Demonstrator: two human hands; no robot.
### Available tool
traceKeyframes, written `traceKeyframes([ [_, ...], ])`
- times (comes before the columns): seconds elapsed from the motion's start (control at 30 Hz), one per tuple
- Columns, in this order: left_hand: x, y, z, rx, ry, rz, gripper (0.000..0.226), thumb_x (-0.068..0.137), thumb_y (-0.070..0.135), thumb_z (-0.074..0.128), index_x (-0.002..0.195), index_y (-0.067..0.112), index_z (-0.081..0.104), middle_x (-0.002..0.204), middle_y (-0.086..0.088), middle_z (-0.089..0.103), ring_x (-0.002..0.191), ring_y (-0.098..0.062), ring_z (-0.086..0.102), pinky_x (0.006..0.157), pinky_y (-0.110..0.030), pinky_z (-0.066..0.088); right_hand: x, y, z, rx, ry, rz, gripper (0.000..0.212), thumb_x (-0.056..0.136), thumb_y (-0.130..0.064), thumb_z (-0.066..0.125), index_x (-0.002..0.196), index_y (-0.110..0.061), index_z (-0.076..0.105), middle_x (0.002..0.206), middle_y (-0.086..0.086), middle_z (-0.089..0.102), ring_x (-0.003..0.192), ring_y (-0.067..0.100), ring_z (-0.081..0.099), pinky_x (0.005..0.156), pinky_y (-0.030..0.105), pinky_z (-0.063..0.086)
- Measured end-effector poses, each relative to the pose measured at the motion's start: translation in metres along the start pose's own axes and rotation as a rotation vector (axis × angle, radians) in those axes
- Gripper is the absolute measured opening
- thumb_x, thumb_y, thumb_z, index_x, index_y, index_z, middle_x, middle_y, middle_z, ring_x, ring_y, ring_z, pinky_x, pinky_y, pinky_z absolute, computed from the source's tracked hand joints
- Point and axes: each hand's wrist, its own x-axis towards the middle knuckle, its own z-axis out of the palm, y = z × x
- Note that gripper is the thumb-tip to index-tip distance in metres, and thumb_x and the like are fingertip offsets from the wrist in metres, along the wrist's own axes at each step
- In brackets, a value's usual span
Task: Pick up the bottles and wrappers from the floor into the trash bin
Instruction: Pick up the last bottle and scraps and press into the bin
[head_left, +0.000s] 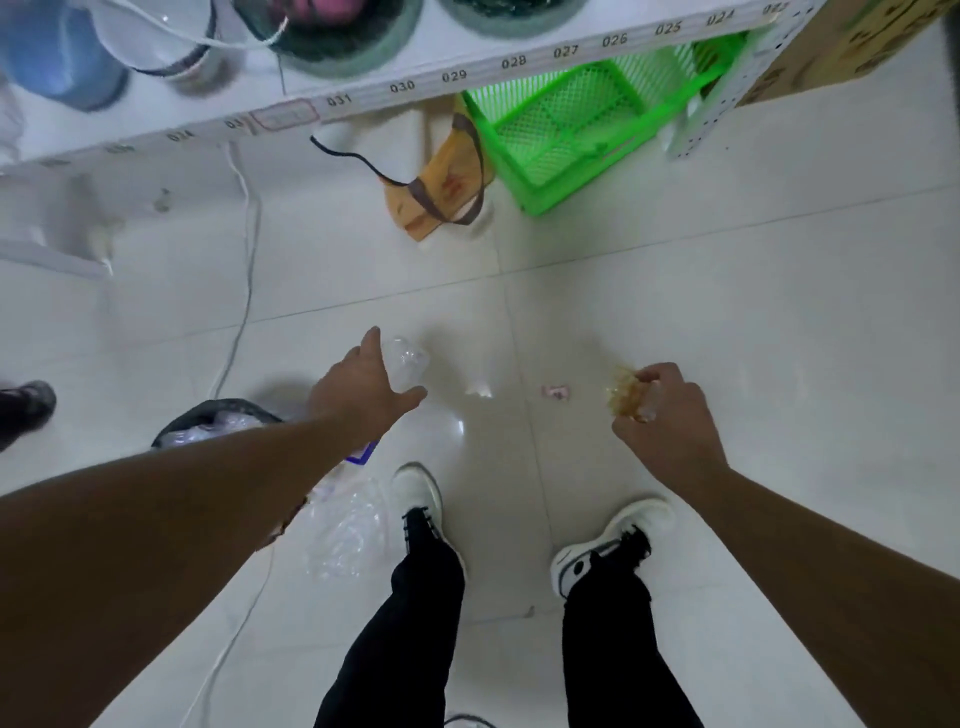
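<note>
Left hand (363, 392) grips a clear bottle (408, 361), right hand (670, 421) pinches a golden wrapper (625, 396); neither has reached the trash bin (208, 409); 1 pink wrapper (555, 391) lies on the floor.

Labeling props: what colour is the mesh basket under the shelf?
Basket is bright green; head view.

Green basket (582, 140), amber wrapper (626, 397)

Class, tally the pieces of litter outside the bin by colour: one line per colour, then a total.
Clear: 2, the bottle held by the left hand and the crumpled piece on the floor.
Golden: 1, the golden wrapper pinched in the right hand.
Pink: 1, the pink wrapper lying on the floor.
Total: 4
</note>
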Motion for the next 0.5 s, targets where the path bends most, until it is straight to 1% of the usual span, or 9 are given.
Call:
traceKeyframes([
  [0.13, -0.001, -0.063, -0.036, -0.120, 0.022, -0.092, 0.122, 0.076, 0.079, 0.071, 0.166, 0.019, 0.014, 0.144, -0.011, 0.061, 0.129, -0.032, 0.060, 0.101, -0.046, 0.052, -0.014, -0.062, 0.035, 0.002, -0.035, -0.057, 0.056, 0.079, -0.025, 0.080, 0.127, -0.033, 0.052, 0.118, 0.008, 0.055, 0.088, 0.022, 0.063, 0.072, 0.039, 0.055],
  [0.17, -0.002, -0.078, -0.045, -0.147, 0.027, -0.109, 0.124, 0.076, 0.080, 0.071, 0.167, 0.018, 0.013, 0.144, -0.012, 0.060, 0.131, -0.032, 0.059, 0.102, -0.046, 0.051, -0.017, -0.077, 0.044, 0.002, -0.039, -0.076, 0.056, 0.079, -0.026, 0.080, 0.128, -0.033, 0.052, 0.119, 0.007, 0.054, 0.087, 0.019, 0.062, 0.070, 0.038, 0.054],
  [0.23, -0.008, -0.111, -0.061, -0.196, 0.042, -0.143, 0.126, 0.076, 0.082, 0.070, 0.167, 0.016, 0.012, 0.143, -0.014, 0.060, 0.133, -0.033, 0.057, 0.106, -0.047, 0.049, -0.023, -0.105, 0.060, -0.002, -0.043, -0.117, 0.057, 0.081, -0.028, 0.081, 0.129, -0.035, 0.051, 0.120, 0.005, 0.052, 0.086, 0.009, 0.056, 0.064, 0.031, 0.047],
  [0.3, -0.016, -0.143, -0.073, -0.248, 0.060, -0.186, 0.124, 0.077, 0.083, 0.067, 0.166, 0.017, 0.012, 0.141, -0.015, 0.061, 0.132, -0.033, 0.057, 0.106, -0.045, 0.049, -0.028, -0.130, 0.075, -0.011, -0.060, -0.157, 0.058, 0.080, -0.029, 0.081, 0.129, -0.036, 0.050, 0.118, 0.004, 0.050, 0.085, 0.005, 0.054, 0.063, 0.027, 0.042],
  [0.4, -0.035, -0.186, -0.086, -0.372, 0.108, -0.273, 0.120, 0.078, 0.083, 0.065, 0.165, 0.017, 0.015, 0.146, -0.012, 0.060, 0.134, -0.034, 0.056, 0.103, -0.040, 0.046, -0.038, -0.159, 0.097, -0.031, -0.104, -0.209, 0.058, 0.079, -0.031, 0.081, 0.127, -0.038, 0.050, 0.116, 0.004, 0.051, 0.083, 0.007, 0.057, 0.061, 0.028, 0.044],
  [0.47, -0.052, -0.210, -0.088, -0.424, 0.145, -0.326, 0.118, 0.077, 0.083, 0.063, 0.163, 0.017, 0.018, 0.147, -0.013, 0.059, 0.132, -0.036, 0.057, 0.102, -0.039, 0.046, -0.046, -0.172, 0.110, -0.052, -0.136, -0.231, 0.058, 0.077, -0.033, 0.080, 0.126, -0.041, 0.049, 0.116, 0.004, 0.052, 0.082, 0.011, 0.061, 0.061, 0.031, 0.047],
  [0.5, -0.063, -0.222, -0.088, -0.442, 0.155, -0.354, 0.117, 0.077, 0.081, 0.062, 0.163, 0.016, 0.018, 0.147, -0.015, 0.059, 0.131, -0.037, 0.058, 0.101, -0.039, 0.046, -0.050, -0.176, 0.117, -0.067, -0.150, -0.249, 0.058, 0.076, -0.033, 0.080, 0.125, -0.041, 0.049, 0.115, 0.004, 0.052, 0.081, 0.011, 0.061, 0.060, 0.030, 0.047],
])
